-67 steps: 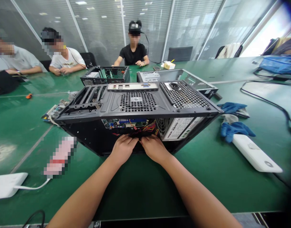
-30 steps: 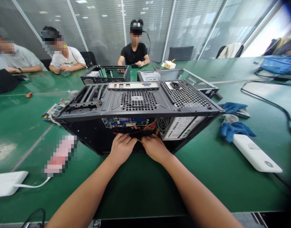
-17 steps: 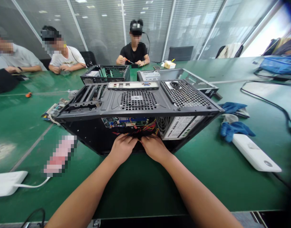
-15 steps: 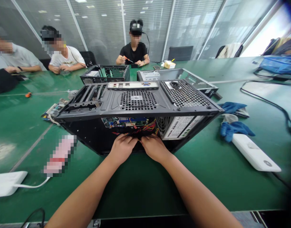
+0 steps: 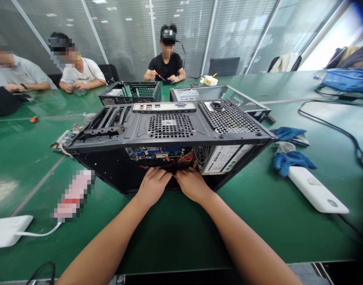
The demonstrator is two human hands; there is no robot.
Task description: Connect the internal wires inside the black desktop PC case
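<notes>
The left hand (image 5: 153,185) and the right hand (image 5: 192,186) meet at the middle of the open side of a black computer case (image 5: 169,143), thumbs close together and fingers curled inward. The fingertips are hidden in the dark interior, so I cannot tell whether either hand grips anything. The case stands on the green table (image 5: 175,237) directly in front of the person, its rear panel facing up and its open side toward the arms. Inside, just beyond the hands, are a motherboard (image 5: 154,153) and a bundle of red, yellow and black cables (image 5: 184,159); a power supply (image 5: 225,160) with a white label sits to the right of the cables. Left of the case lie a loose circuit board (image 5: 65,137) and, nearer, a pixelated pink object (image 5: 73,196) joined by a white cord (image 5: 40,234) to a white device (image 5: 9,231). On the right, blue-and-grey gloves (image 5: 294,160) touch another white device (image 5: 318,190). Behind the case stand a second black case (image 5: 129,99) and a silver case (image 5: 211,93). Across the table, a co-worker in black (image 5: 166,65) holds an orange-handled tool (image 5: 159,75), and two others in light shirts sit farther left.
</notes>
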